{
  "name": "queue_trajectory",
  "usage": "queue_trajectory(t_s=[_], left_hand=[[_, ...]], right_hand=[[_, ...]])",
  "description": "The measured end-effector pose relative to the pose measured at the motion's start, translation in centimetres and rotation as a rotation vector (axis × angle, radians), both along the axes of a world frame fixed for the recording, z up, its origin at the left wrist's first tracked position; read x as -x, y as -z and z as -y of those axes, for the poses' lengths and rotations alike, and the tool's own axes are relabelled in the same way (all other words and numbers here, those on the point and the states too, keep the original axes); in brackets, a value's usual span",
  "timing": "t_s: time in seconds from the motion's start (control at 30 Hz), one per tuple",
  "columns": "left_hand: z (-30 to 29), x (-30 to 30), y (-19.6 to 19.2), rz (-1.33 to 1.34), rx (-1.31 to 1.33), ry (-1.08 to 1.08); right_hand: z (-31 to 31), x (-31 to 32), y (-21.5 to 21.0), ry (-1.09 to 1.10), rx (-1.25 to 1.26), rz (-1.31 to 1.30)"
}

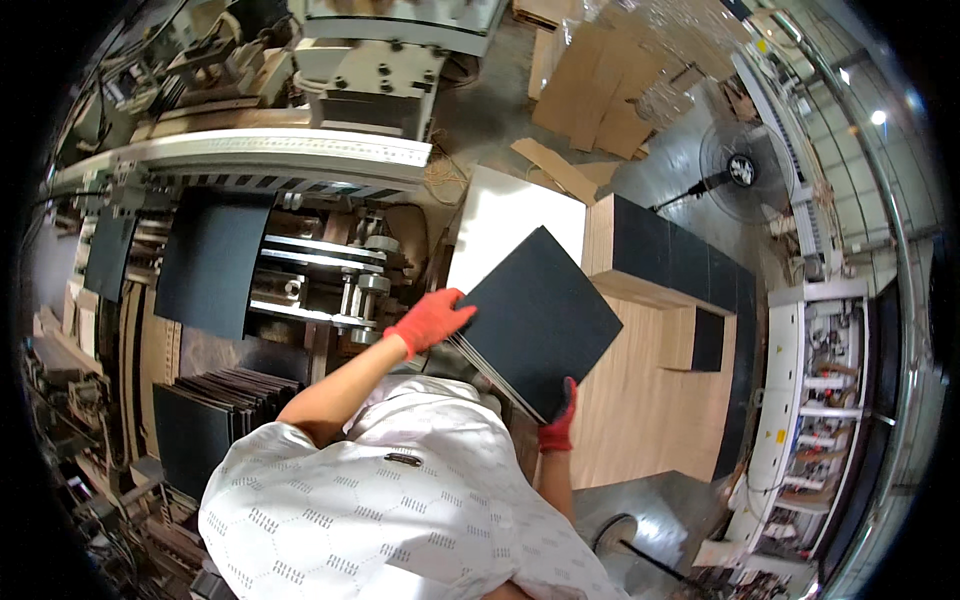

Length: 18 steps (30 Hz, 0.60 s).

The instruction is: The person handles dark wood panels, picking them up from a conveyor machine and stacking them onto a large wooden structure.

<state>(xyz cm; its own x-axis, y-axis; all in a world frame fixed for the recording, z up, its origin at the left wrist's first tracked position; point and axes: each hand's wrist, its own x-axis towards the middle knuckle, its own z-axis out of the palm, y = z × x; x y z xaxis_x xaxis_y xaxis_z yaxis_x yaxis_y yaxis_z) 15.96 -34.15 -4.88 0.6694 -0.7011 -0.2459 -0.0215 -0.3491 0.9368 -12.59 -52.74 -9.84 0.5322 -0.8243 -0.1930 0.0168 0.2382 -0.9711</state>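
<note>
Item: wooden pallet [640, 400] bearing stacked dark panels [670, 260]; above it I carry a tilted stack of black boards [540, 318]; my left hand [428, 320] clasps its upper-left edge; my right hand [558, 425] pinches its lower corner.

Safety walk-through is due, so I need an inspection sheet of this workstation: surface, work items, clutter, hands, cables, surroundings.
Surface: wooden board stack at the right, partly covered by stacked black panels.
Work items: a small stack of black square sheets held tilted in front of the person; a white board behind it.
Clutter: cardboard pieces on the floor; dark sheets piled at lower left.
Hands: left hand and right hand, both in red gloves, grip opposite edges of the sheets.
Cables: thin wires in the open white cabinet.
Surroundings: conveyor machine, standing fan.
</note>
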Motion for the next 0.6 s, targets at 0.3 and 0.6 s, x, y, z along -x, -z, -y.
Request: queue_trajectory(t_s=[0.3,0.6], left_hand=[[6.6,7.2,4.9,-1.435,0.522,0.044],[8.2,3.9,0.2,-0.542,0.287,0.181]], right_hand=[[10.0,-14.2,-26.2,-0.415,0.846,-0.748],[5.4,-16.9,-25.8,-0.352,1.306,-0.644]])
